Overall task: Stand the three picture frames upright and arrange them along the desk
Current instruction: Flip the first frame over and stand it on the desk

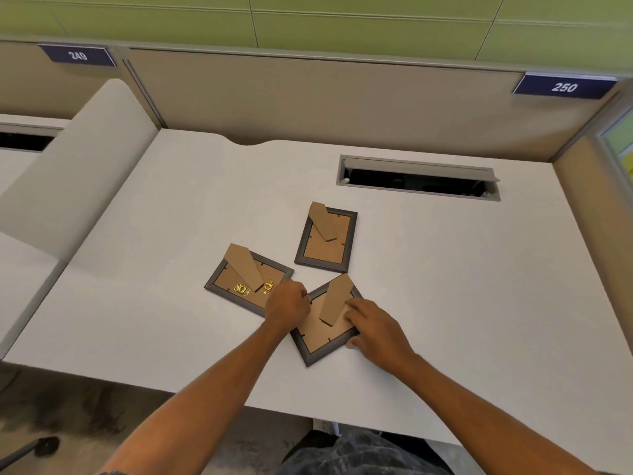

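Both hands grasp the nearest frame (322,329), face-down at the front of the desk (445,286): left hand (287,305) curled on its left edge, right hand (371,325) pinching its right edge. Step: lifting the first frame; next, rest it on its stand (335,299). Left frame (248,279) and far frame (327,240) lie flat.

We've got a white table (445,269) with a long cable slot (419,181) near the back, lid tipped up. Beige partition (308,94) behind it carries blue tags, 249 (78,55) and 250 (564,86). Green wall (342,22) above, speckled floor (102,416) below.
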`<control>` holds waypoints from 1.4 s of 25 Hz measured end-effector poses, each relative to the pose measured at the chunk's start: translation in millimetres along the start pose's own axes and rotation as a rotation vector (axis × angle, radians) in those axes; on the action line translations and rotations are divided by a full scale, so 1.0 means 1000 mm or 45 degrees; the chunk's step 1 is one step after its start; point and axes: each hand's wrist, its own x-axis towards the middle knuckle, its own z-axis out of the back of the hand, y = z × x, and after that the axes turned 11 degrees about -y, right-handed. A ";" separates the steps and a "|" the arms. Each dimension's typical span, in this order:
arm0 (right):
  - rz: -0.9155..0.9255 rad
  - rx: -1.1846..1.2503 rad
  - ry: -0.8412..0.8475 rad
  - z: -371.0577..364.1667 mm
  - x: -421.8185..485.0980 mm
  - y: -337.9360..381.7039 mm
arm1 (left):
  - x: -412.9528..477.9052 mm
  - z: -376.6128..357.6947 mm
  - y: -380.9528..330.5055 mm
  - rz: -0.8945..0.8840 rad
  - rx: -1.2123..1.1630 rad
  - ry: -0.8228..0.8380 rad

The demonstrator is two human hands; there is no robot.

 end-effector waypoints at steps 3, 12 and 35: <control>0.004 0.035 -0.016 -0.001 -0.004 0.000 | 0.001 0.000 -0.002 0.046 -0.053 0.005; 0.069 0.279 -0.093 0.005 -0.022 -0.014 | 0.005 -0.005 0.009 0.173 -0.302 0.086; -0.679 1.160 -0.281 0.092 0.005 -0.042 | 0.029 0.034 -0.059 0.449 -1.060 0.340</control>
